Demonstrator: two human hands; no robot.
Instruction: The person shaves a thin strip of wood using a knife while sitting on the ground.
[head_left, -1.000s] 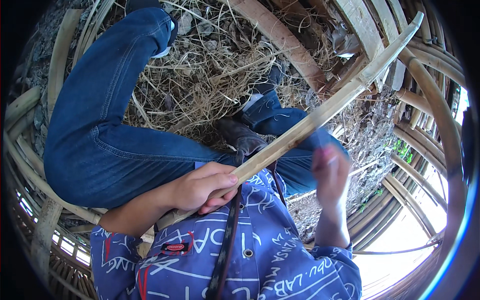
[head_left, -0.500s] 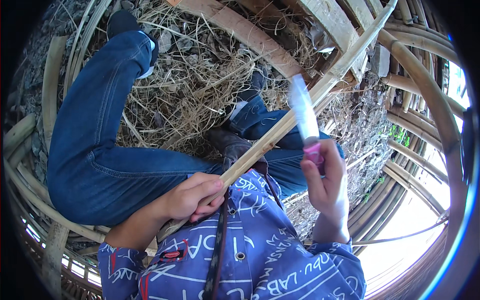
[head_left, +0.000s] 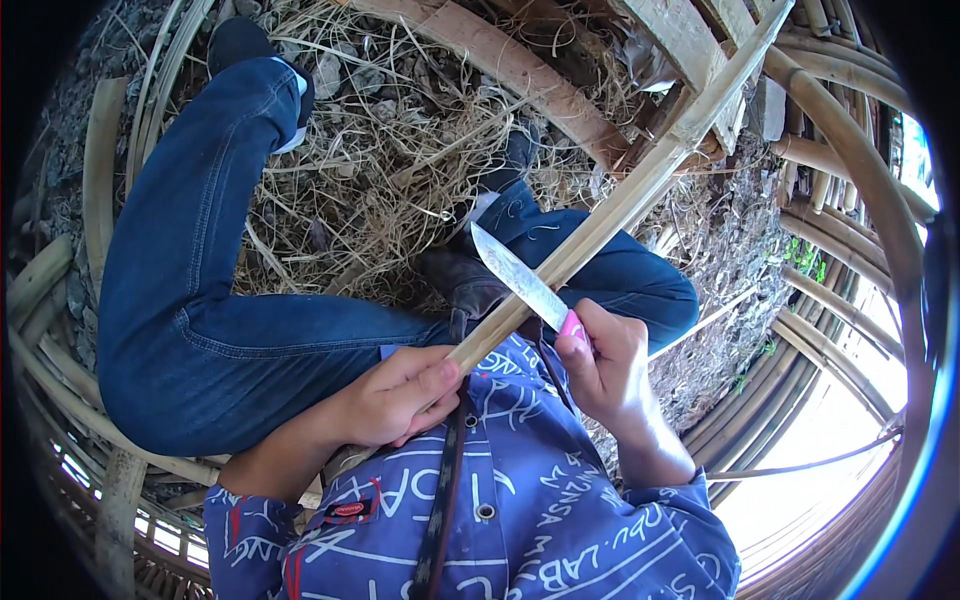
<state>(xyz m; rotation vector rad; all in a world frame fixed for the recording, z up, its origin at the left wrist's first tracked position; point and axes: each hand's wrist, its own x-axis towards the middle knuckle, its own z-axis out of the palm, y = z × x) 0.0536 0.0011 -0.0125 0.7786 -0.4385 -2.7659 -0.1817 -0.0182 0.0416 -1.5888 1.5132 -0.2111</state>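
My left hand (head_left: pixel 405 395) is closed round the lower end of a long split bamboo strip (head_left: pixel 595 232). The strip slants up to the right, away from my body, and its far part crosses over a wooden plank. In my right hand (head_left: pixel 612 365) is a knife (head_left: pixel 515 275) with a pink handle, my fingers wrapped round the grip. Its broad blade lies across the strip, pointing up and to the left. Whether the edge bites into the bamboo I cannot tell.
Pale shavings (head_left: pixel 370 200) cover the ground between my bent legs (head_left: pixel 280 320). A curved plank (head_left: pixel 510 65) lies beyond them. Thick bamboo poles (head_left: pixel 850 170) curve along the right, with more bamboo strips (head_left: pixel 100 170) at the left. A dark strap (head_left: pixel 440 500) hangs down my front.
The knife has come down and left along the bamboo strip, toward my left hand, its blade tipping further left. My left hand still grips the strip, shifted slightly right.
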